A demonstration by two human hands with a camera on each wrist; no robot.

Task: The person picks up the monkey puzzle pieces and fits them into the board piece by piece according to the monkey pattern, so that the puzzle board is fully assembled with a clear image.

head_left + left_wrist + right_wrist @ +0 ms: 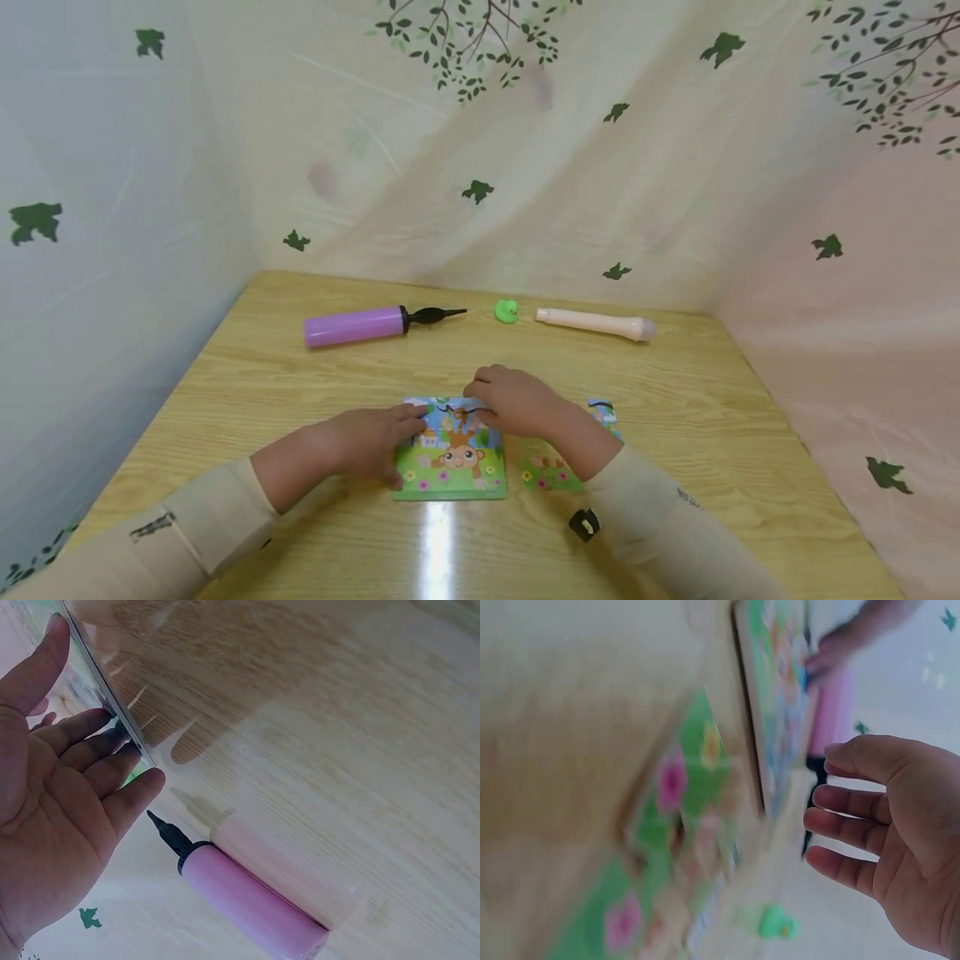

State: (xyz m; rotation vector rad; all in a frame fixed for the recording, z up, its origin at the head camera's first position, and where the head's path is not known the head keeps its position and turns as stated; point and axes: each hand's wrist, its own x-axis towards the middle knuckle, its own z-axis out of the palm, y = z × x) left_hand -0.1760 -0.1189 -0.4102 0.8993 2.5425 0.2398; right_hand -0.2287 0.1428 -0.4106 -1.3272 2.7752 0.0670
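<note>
A flat, square puzzle board printed with a brown cartoon monkey, pink and yellow flowers and a blue sky [455, 462] is lying on the pale, wood-grained bench [697, 417], in front of the person and between the two hands. The left hand [375, 437] is resting at the board's left side, its fingers extending over the printed face and its thumb lying by the near left corner; it is touching the board without curling round it. The right hand [517, 402] is hovering over the far right corner with its fingers loosely bent, and its wrist view is showing nothing between thumb and fingers; whether the fingertips are touching the board cannot be told.

Just to the right, a second printed picture in green, pink and blue [551, 475] is lying on the bench, partly hidden by the right forearm and blurring in the right wrist view. Farther back, a purple cylindrical pump with a black nozzle [356, 327], a small bright green toy duck [507, 312] and a pale pink wand with a rounded end [592, 323] are lying in a row. Behind them, a pale cloth printed with dark green leaves [405, 192] is hanging.
</note>
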